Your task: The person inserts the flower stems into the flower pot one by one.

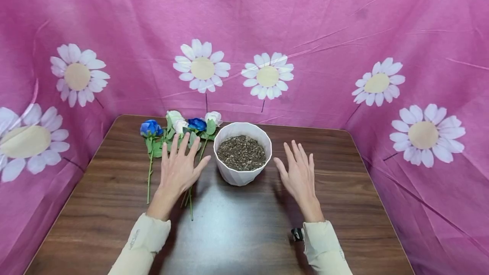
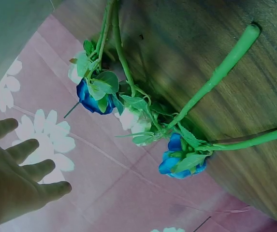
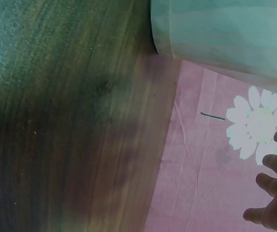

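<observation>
A white faceted flower pot (image 1: 238, 177) filled with dark soil (image 1: 241, 152) stands toward the back of the table. To its left lie several artificial roses, among them a blue rose (image 1: 151, 127) at the far left, a second blue rose (image 1: 197, 124) and a white rose (image 1: 213, 117), with green stems pointing to the front. My left hand (image 1: 179, 173), fingers spread and holding nothing, hovers over the stems and hides part of them. On the pot's other side my right hand (image 1: 299, 177) is held out, fingers extended, apart from the pot.
The brown wooden table (image 1: 237, 241) is bordered at the back and sides by pink cloth (image 1: 244, 20) printed with large white daisies. A small black device (image 1: 296, 234) sits at the right sleeve cuff (image 1: 322, 241).
</observation>
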A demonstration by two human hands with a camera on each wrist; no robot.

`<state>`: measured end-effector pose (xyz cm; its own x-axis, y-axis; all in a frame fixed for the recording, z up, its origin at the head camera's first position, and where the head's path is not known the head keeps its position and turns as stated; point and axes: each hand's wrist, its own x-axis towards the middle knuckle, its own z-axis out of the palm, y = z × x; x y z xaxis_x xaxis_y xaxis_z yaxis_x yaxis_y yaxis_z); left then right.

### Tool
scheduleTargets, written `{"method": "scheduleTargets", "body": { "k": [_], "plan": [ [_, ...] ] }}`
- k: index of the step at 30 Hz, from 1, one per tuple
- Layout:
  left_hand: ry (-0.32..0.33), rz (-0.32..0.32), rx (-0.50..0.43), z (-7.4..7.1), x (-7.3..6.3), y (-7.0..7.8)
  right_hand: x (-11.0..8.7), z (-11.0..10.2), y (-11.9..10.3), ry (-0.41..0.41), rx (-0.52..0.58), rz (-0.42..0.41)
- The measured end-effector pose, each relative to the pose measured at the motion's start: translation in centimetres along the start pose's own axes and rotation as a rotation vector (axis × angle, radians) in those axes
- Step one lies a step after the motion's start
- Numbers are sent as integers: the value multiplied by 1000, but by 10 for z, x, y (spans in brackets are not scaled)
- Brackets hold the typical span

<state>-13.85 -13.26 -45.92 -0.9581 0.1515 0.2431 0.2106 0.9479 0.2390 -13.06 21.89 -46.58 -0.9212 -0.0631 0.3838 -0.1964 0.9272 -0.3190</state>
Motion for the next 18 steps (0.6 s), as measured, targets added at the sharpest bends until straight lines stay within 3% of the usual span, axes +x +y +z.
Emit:
{"method": "scheduleTargets", "body": {
  "k": [18],
  "plan": [
    [43, -14, -64, -4, 2, -13, 1, -2, -2, 1, 54, 13]
  ]
}}
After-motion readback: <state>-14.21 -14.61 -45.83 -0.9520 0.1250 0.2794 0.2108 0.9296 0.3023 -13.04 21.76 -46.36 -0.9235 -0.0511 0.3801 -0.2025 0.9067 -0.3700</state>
